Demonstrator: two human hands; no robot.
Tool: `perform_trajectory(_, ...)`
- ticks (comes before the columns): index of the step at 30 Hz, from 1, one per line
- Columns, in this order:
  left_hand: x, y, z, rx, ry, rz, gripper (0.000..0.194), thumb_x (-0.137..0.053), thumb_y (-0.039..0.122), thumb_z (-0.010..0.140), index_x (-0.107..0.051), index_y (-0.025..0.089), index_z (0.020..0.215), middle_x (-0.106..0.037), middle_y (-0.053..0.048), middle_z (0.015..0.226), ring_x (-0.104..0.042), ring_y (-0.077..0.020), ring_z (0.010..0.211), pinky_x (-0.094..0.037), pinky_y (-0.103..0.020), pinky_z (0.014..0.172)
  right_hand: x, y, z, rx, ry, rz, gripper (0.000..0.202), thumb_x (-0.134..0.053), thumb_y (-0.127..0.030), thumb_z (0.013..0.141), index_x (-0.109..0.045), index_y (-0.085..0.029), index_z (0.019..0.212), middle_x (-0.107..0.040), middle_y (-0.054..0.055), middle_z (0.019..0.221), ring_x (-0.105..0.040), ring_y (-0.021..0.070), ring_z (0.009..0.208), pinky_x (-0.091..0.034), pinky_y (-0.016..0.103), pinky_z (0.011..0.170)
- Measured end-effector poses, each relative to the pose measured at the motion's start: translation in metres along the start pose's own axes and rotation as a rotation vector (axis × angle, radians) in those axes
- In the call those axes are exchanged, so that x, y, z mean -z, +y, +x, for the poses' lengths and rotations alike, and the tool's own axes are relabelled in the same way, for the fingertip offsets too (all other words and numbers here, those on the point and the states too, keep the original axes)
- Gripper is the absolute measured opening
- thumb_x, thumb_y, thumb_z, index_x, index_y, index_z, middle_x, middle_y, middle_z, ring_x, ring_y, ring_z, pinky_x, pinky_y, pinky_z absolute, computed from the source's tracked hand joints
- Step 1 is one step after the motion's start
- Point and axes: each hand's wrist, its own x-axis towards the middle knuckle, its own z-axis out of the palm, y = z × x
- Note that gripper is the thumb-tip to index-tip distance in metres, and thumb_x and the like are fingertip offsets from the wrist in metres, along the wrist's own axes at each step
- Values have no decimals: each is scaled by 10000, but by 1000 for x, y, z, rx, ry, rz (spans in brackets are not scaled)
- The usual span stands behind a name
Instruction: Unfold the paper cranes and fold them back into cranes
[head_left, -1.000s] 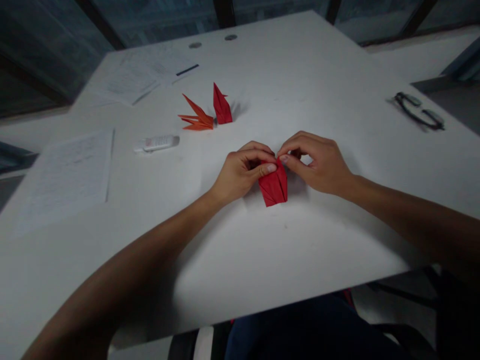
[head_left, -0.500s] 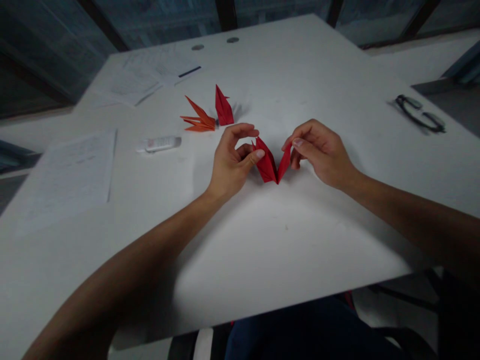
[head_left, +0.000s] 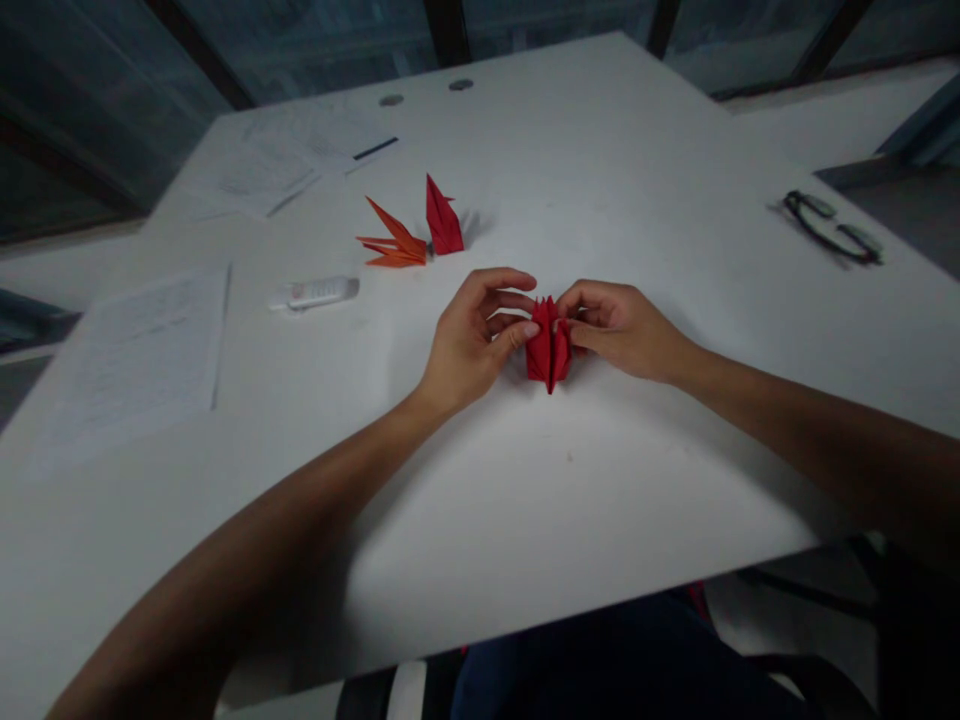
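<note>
A red folded-paper origami piece (head_left: 550, 355) is held between my two hands just above the white table, its pleats pressed close together and its points upward. My left hand (head_left: 480, 335) grips its left side, thumb in front and fingers behind. On the other side, my right hand (head_left: 619, 325) pinches the right flap, with some fingertips hidden behind the paper. Beyond my left hand stand a second red origami piece (head_left: 445, 220) and an orange origami piece (head_left: 397, 243) with several spread points, side by side.
A white glue tube (head_left: 319, 292) lies left of my left hand. Printed sheets (head_left: 142, 350) rest at the left, and more papers (head_left: 270, 165) lie farther back. Black-framed glasses (head_left: 832, 230) sit near the table's right edge. Two round discs (head_left: 460, 85) are at the far edge.
My right hand has moved left and slightly down, bringing the right flap of the red origami in against the rest. The piece was spread in a V before; now it is gathered together.
</note>
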Motion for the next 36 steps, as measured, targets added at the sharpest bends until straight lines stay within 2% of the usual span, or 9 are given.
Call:
perform_trajectory(5,2,-5,-1,-69,93,157,462,-789,517,844,-593,250,1167,-648,-54,1148,-658,-173,1010,-565,-320,876,-4,-2,-3,62,109,-37,267,-765,-460,882,-626,-235,850,-673,-22,688,-615,140,578,-505,276,539)
perform_trajectory(8,3,-3,-1,-59,133,219,413,-810,494,830,-620,241,1095,-649,-29,1042,-618,-141,860,-526,-288,782,-6,-4,-6,74,191,-51,273,-786,-463,860,-619,-247,859,-694,-12,727,-656,161,614,-541,290,560)
perform_trajectory(11,3,1,-2,-26,90,205,387,-843,466,802,-621,225,1008,-622,1,911,-572,-120,757,-491,-269,706,-7,-6,-9,119,234,-164,221,-765,-415,875,-630,-241,859,-699,-7,766,-665,166,640,-540,291,576)
perform_trajectory(15,1,5,-3,-17,-6,197,379,-860,442,786,-622,216,977,-636,-2,906,-587,-125,775,-495,-274,720,-9,-11,-12,222,235,-363,134,-718,-335,896,-657,-231,839,-710,-3,795,-658,166,662,-527,303,622)
perform_trajectory(24,0,5,-6,-69,-83,135,470,-890,360,759,-633,217,1126,-675,-52,1087,-673,-177,973,-566,-314,847,-11,-16,-15,407,270,-609,88,-690,-260,914,-658,-226,839,-688,12,818,-633,165,694,-513,314,682)
perform_trajectory(30,0,5,-4,-89,-25,221,237,-724,333,931,-660,205,1120,-709,-57,1100,-697,-162,1009,-586,-296,869,-11,-11,-13,430,270,-591,82,-690,-243,904,-644,-212,844,-681,4,806,-637,151,673,-525,292,656)
perform_trajectory(34,3,4,-1,-69,81,336,247,-731,394,914,-654,193,1033,-683,-42,1029,-669,-141,911,-570,-252,753,-10,-10,-12,384,247,-559,50,-685,-218,891,-647,-210,860,-689,5,811,-643,151,669,-528,289,649)
perform_trajectory(36,3,6,0,-72,75,392,238,-747,392,899,-656,185,975,-668,-27,955,-640,-122,815,-542,-238,697,-10,-10,-12,365,217,-553,29,-678,-214,896,-658,-205,876,-707,19,843,-664,161,699,-536,299,675)
